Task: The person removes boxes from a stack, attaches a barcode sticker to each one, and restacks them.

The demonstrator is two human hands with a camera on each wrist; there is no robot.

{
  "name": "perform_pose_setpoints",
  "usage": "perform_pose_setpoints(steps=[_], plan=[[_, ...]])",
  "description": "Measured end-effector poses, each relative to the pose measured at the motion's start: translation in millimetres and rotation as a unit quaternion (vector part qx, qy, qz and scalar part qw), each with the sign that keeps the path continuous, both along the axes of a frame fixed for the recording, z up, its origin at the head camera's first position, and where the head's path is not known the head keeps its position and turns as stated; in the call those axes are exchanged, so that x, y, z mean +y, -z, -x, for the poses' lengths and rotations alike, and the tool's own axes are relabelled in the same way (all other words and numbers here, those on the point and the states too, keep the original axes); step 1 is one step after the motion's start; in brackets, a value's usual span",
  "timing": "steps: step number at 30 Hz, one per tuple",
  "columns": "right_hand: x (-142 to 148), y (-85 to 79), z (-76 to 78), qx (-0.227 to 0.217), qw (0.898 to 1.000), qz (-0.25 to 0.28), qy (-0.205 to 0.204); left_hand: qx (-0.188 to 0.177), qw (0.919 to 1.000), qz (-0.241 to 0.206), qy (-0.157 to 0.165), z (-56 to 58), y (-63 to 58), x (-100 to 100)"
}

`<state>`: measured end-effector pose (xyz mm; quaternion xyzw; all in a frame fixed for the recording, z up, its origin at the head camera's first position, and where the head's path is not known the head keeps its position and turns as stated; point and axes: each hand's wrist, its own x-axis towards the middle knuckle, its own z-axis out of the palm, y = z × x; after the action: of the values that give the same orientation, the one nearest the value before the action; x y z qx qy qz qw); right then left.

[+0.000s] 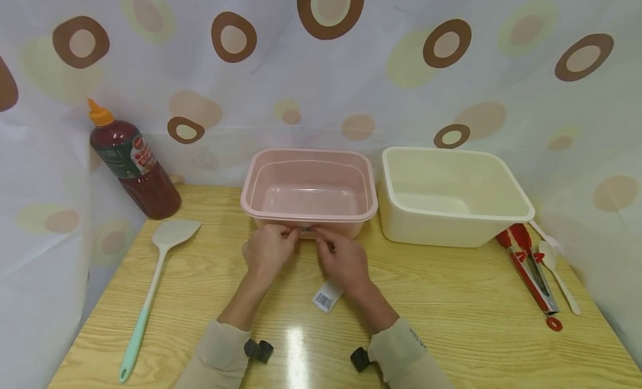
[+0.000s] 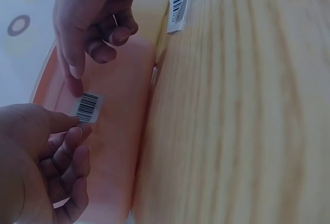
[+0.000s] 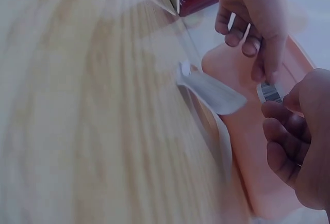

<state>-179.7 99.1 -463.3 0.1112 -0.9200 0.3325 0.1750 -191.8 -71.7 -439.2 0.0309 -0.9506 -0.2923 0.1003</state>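
A small white barcode sticker (image 2: pixel 88 108) spans the gap between my two hands, against the front wall of the pink plastic basin (image 1: pixel 309 217). My left hand (image 1: pixel 268 249) pinches one end of the sticker between thumb and index finger. At the opposite end, my right hand (image 1: pixel 346 261) pinches it with thumb and index finger; its other fingers are curled below. A white paper strip with a printed barcode (image 1: pixel 325 300) shows just below the right hand, partly hidden by it.
Right of the basin stands a cream bin (image 1: pixel 431 230), with red tongs (image 1: pixel 531 272), a white spoon (image 1: pixel 559 277) and a white fork (image 1: pixel 546 237) beyond. A spatula (image 1: pixel 150 286) lies on the left, before a red sauce bottle (image 1: pixel 135 166). A patterned curtain (image 1: pixel 281 99) hangs behind.
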Motion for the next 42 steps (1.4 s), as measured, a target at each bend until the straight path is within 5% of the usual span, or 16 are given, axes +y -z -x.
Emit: perform_pose_setpoints(steps=[7, 22, 42], plan=[[2.1, -0.7, 1.0, 0.031, 1.000, 0.003, -0.001, -0.005, 1.0000, -0.006, 0.003, 0.0, -0.1, -2.0], [3.9, 3.4, 2.4, 0.023, 1.000, 0.000, 0.006, -0.046, 0.9989, -0.014, -0.004, 6.0, 2.8, -12.3], [0.8, 4.1, 3.2, -0.039, 0.999, -0.021, -0.024, -0.056, 0.9983, -0.019, 0.004, 4.3, -0.5, -13.8]])
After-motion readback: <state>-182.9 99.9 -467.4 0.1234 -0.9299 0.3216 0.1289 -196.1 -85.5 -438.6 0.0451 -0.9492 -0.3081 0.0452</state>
